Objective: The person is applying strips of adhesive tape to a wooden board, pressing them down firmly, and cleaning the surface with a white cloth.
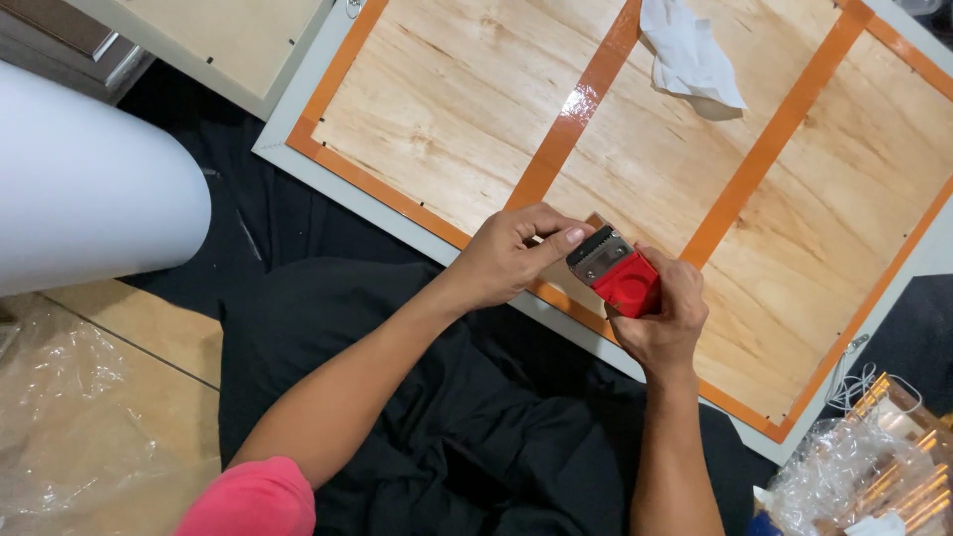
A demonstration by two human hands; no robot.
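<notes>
A red tape dispenser (620,274) with a toothed metal blade is gripped in my right hand (665,318) at the near edge of a plywood frame back (457,109). My left hand (511,256) presses its fingers on the orange-brown tape (586,89) beside the dispenser, thumb resting against the blade end. Strips of that glossy tape run along the board's edges and across it in two bands. The tape roll itself is hidden under my hands.
A crumpled white cloth (690,55) lies on the board at the top. A large white roll (84,184) sits at the left. Clear plastic wrap with gold-coloured pieces (874,462) lies at the bottom right. Black fabric (447,427) covers my lap. Another frame corner (218,40) is at upper left.
</notes>
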